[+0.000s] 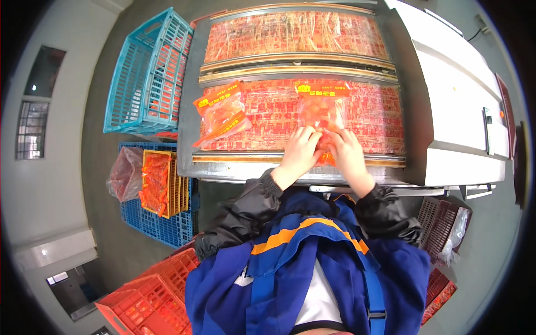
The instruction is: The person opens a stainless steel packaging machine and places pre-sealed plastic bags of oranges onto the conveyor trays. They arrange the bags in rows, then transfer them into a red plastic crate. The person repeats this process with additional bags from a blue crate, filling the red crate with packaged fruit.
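Note:
A clear and red-orange plastic food bag [322, 110] lies on the red-patterned bed of a metal machine [268, 106]. My left hand [302, 149] and my right hand [347, 152] meet at its near end, fingers bent and pinching the plastic from both sides. A red-orange strip of the bag shows between and below my fingertips, over the near sealing bar [251, 158]. To the left, a second bag [222, 114] of the same kind lies tilted on the bed, untouched. My fingers partly hide what fills the bag.
At left stand a tall turquoise crate [146, 78] and a yellow crate [177, 184] of orange packets on a blue pallet [146, 223]. Red crates [151, 296] sit at lower left. A white machine lid [463, 106] rises at right, with dark red crates [444, 229] below.

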Motion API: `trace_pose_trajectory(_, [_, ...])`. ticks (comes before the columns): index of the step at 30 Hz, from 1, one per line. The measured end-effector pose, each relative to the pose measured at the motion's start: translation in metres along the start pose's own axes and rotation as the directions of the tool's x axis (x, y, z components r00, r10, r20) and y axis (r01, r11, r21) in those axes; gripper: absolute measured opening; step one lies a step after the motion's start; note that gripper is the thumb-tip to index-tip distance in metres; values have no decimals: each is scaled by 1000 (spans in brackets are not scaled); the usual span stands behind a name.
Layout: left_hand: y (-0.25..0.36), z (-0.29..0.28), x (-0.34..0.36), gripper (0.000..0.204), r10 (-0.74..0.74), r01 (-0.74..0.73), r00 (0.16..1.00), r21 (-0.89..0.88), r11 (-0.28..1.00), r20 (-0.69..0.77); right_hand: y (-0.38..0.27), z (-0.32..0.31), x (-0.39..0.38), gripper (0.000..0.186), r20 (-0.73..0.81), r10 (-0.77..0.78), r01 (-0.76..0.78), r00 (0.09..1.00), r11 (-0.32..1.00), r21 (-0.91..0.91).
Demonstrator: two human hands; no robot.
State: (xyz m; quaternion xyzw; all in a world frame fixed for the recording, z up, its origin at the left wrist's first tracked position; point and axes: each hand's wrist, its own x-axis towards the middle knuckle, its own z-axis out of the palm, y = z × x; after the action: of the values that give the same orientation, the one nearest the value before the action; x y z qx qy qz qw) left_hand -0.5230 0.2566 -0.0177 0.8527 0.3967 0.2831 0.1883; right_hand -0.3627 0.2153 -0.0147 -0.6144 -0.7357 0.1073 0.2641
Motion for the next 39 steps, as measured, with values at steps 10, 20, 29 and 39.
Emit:
trace_pose_trajectory(10, [-2, 12, -8, 35, 29, -27, 998, 30, 999, -63, -9, 8, -19, 38, -130, 177, -148, 975, 967, 209])
trace_pose_trajectory(20, [-7, -3, -7, 27, 73, -85, 986, 77, 993, 153, -8, -3, -18, 36, 33, 58, -53, 998, 987, -153])
trace_pose_trajectory(29, [-13, 1, 13, 21, 48, -42, 998, 177, 983, -29, 9, 14, 13, 26, -90, -8, 1, 996, 996, -87])
trace_pose_trajectory(39, [-36, 0, 37, 14, -11, 5, 998, 103, 995, 57, 35, 6, 40, 16, -52, -44, 41, 998, 998, -51])
